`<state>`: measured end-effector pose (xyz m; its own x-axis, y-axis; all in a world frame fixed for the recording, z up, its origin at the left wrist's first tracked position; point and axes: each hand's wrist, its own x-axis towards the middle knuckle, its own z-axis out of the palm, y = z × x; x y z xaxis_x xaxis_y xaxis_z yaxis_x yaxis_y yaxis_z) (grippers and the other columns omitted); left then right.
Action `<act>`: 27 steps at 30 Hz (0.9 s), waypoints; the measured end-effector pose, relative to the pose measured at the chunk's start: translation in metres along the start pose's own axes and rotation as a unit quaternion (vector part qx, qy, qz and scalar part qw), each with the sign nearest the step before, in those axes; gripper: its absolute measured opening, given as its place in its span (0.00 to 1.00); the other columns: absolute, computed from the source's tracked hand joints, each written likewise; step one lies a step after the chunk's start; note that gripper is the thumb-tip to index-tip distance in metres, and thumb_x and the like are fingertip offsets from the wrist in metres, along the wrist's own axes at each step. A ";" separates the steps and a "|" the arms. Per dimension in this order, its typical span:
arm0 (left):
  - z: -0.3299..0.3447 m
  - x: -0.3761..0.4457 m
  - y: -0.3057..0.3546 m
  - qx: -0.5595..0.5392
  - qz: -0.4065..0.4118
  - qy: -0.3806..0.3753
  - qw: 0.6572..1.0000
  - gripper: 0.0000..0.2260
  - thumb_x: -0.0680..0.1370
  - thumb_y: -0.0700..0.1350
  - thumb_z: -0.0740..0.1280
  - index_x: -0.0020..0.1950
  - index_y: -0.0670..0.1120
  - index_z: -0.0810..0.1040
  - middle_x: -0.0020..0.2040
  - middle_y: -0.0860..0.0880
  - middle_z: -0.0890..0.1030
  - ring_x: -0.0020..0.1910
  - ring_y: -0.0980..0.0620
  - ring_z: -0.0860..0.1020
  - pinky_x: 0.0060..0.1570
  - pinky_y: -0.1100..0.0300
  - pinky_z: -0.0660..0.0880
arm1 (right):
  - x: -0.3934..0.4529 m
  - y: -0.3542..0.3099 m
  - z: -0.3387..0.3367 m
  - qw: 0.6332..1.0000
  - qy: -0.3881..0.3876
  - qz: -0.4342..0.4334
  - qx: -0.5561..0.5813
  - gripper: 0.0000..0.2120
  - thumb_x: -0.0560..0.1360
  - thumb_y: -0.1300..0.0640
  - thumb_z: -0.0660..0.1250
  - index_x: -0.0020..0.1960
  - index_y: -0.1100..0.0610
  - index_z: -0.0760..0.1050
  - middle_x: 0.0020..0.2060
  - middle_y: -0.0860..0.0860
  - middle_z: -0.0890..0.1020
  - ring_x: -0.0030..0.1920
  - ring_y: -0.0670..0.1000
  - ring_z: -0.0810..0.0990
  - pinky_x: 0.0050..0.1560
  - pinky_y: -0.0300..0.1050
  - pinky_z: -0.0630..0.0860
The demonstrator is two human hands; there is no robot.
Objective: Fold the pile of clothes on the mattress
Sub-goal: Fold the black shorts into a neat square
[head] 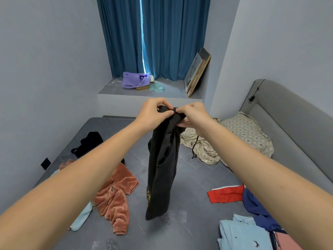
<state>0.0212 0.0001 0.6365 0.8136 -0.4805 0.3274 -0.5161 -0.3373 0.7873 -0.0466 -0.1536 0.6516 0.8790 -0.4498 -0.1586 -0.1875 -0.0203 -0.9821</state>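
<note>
Grey mattress (189, 177) in grey-walled room, blue curtains (162, 37) at back. Black garment (162, 168) is pinched at its top edge by left hand (155, 112) & right hand (192, 114), fingers curled on fabric, and hangs straight below the grip. Rust fleece (115, 195) lies lower left of grip, red/blue/lt-blue clothes (239, 213) lower right.

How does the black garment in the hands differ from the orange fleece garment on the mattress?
The black garment hangs upright in the air, pinched at its top by the left hand and right hand; the orange fleece garment lies crumpled on the grey mattress, untouched. The black one looks smooth, the orange one fluffy. Neither is folded.
</note>
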 end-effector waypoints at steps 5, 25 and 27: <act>-0.006 -0.011 0.006 -0.057 0.021 -0.067 0.996 0.19 0.69 0.49 0.83 0.56 0.48 0.82 0.50 0.52 0.86 0.50 0.56 0.84 0.54 0.59 0.82 | -0.002 -0.004 -0.001 0.999 -0.004 0.024 0.036 0.11 0.77 0.69 0.63 0.57 0.69 0.79 0.43 0.66 0.85 0.40 0.59 0.87 0.37 0.46 0.84; -0.018 -0.005 0.001 -0.071 0.009 -0.025 0.997 0.05 0.79 0.38 0.73 0.51 0.48 0.84 0.51 0.49 0.86 0.53 0.52 0.84 0.61 0.52 0.81 | 0.004 0.027 -0.050 0.911 -0.080 -0.185 -0.360 0.08 0.72 0.56 0.79 0.48 0.51 0.82 0.37 0.48 0.78 0.40 0.50 0.77 0.41 0.44 0.72; -0.027 -0.004 0.004 -0.088 0.016 -0.032 0.995 0.07 0.79 0.36 0.73 0.50 0.47 0.84 0.51 0.49 0.87 0.54 0.51 0.84 0.62 0.54 0.80 | 0.014 0.045 -0.068 0.901 -0.057 -0.178 -0.391 0.12 0.69 0.49 0.82 0.48 0.50 0.84 0.48 0.50 0.78 0.53 0.52 0.76 0.51 0.46 0.73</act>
<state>0.0232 0.0230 0.6521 0.7752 -0.5419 0.3246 -0.4827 -0.1767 0.8578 -0.0727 -0.2216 0.6122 0.9756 -0.1961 0.0985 -0.0972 -0.7888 -0.6070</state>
